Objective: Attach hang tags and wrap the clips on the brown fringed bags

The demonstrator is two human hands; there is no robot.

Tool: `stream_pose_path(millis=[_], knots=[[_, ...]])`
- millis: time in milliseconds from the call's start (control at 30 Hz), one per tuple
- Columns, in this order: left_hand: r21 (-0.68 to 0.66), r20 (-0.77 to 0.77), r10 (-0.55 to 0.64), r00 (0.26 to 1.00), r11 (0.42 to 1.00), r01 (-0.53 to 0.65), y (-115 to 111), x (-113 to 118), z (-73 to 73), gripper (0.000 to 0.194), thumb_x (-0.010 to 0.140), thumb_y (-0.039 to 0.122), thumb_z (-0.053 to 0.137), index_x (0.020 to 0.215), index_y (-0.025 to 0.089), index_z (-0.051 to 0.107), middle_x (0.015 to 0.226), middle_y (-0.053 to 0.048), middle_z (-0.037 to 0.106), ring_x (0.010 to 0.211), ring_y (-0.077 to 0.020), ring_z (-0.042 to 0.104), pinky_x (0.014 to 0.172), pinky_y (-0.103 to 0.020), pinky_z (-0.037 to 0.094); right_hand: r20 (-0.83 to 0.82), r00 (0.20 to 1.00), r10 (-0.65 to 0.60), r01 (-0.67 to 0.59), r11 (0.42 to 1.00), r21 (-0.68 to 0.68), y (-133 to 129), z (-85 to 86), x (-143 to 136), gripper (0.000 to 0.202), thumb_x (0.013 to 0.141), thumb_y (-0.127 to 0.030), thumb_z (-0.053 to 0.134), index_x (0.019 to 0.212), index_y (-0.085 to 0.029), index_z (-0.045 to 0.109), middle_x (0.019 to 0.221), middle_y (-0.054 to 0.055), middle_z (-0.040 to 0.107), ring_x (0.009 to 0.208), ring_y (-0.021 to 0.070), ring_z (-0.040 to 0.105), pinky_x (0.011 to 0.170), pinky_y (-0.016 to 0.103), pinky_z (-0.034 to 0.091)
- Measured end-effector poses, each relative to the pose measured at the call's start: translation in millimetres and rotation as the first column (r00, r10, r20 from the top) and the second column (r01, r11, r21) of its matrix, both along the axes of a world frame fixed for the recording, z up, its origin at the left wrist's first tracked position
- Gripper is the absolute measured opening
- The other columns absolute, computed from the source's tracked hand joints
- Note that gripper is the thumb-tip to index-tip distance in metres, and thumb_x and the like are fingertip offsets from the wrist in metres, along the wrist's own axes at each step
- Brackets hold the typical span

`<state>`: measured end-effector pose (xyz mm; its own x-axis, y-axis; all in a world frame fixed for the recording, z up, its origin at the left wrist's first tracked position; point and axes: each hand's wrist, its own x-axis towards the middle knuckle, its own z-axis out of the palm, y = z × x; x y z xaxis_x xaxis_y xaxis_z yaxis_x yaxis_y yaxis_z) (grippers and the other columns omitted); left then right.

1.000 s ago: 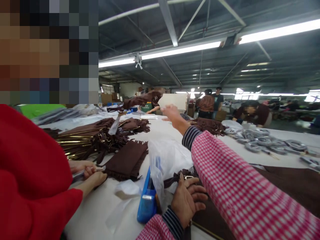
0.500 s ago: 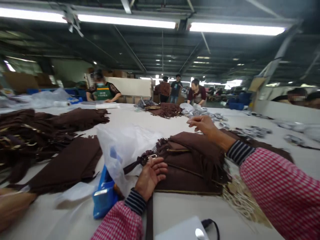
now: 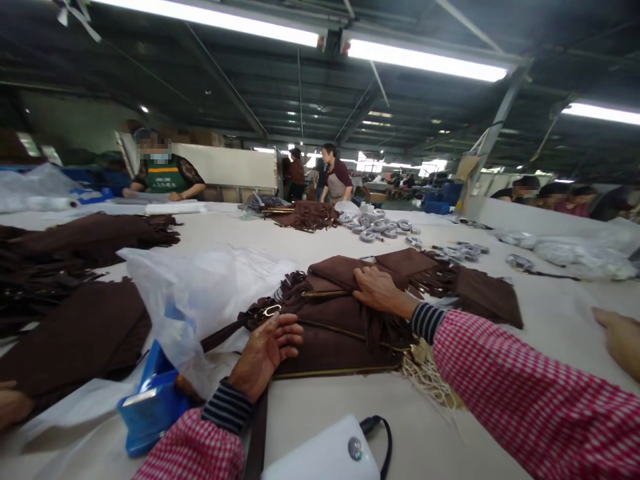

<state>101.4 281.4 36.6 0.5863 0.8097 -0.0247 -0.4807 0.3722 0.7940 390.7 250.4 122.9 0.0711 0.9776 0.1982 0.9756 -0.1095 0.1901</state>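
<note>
Brown fringed bags (image 3: 330,343) with gold zips lie in a stack in front of me. On top of the stack is my right hand (image 3: 379,289), its bent fingers closed on the brown cloth of the upper bag (image 3: 334,267). My left hand (image 3: 267,350) rests palm up at the stack's left edge, fingers loosely apart and holding nothing. Beside its fingertips are a gold clip (image 3: 273,310) and a dark strap (image 3: 223,335). To the left of that hand stand a blue tape dispenser (image 3: 153,407) and a crumpled clear plastic bag (image 3: 185,300).
More brown bags (image 3: 75,333) cover the table's left side. Cream cords (image 3: 430,373) lie right of the stack, and a white device (image 3: 325,453) with a black cable is nearest me. Grey coiled straps (image 3: 375,223) lie farther back. Other people's hands (image 3: 620,340) show at both edges.
My right hand has come down from above the stack onto the upper bag. My left hand stays palm up by the clip. The view has turned right.
</note>
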Motion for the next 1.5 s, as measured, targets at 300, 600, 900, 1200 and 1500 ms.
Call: stream_pose_path(millis=[300,600,900,1200,1500], knots=[[0.041,-0.022,-0.038,0.999,0.998,0.039,-3,1,-0.7,0.031,0.097,0.034,0.056,0.11,0.009,0.067,0.102,-0.016,0.071,0.087,-0.0216,0.068,0.067,-0.03,0.058,0.003,0.993,-0.114,0.111,0.974,0.198,16,65.4,21,0.031,0.091,-0.023,0.045,0.104,-0.013,0.071,0.102,0.017,0.072,0.098,0.0282,0.065,0.081,0.033,0.043],[0.025,0.079,-0.147,0.986,0.989,0.145,-5,-3,6.1,0.057,0.097,0.057,0.045,0.137,0.017,0.053,0.14,-0.021,0.057,0.129,-0.0346,0.054,0.083,-0.044,0.058,-0.131,0.984,0.121,-0.066,0.928,0.366,-16,101.5,-44,0.027,0.082,-0.022,0.056,0.101,-0.018,0.075,0.095,0.009,0.074,0.091,0.0238,0.063,0.08,0.031,0.041],[-0.07,-0.021,0.21,0.978,0.975,-0.211,-8,11,3.4,0.054,0.08,0.021,0.079,0.131,0.024,0.06,0.131,-0.009,0.067,0.116,-0.027,0.066,0.091,-0.04,0.06,-0.667,0.64,0.383,-0.33,0.92,0.212,-45,40.4,-52,0.016,0.081,-0.018,0.062,0.09,-0.016,0.075,0.094,0.004,0.072,0.088,0.0179,0.062,0.079,0.027,0.045],[-0.083,-0.025,0.245,0.969,0.966,-0.246,-3,16,-2.8,0.05,0.076,0.006,0.077,0.124,0.015,0.065,0.115,-0.011,0.074,0.101,-0.0263,0.073,0.086,-0.037,0.064,-0.932,0.347,-0.102,-0.149,0.975,-0.163,-18,6.5,8,0.038,0.089,-0.049,0.063,0.088,-0.012,0.07,0.078,0.009,0.071,0.061,0.0123,0.063,0.05,0.019,0.047],[-0.05,0.0,0.204,0.979,0.978,-0.204,-4,11,-0.7,0.048,0.079,0.006,0.074,0.124,0.018,0.066,0.118,-0.009,0.074,0.106,-0.0249,0.071,0.089,-0.035,0.063,-0.955,-0.07,-0.287,-0.359,0.901,-0.244,-12,0.9,-32,0.035,0.072,-0.041,0.083,0.095,-0.015,0.075,0.094,0.007,0.077,0.071,0.0186,0.071,0.06,0.027,0.059]])
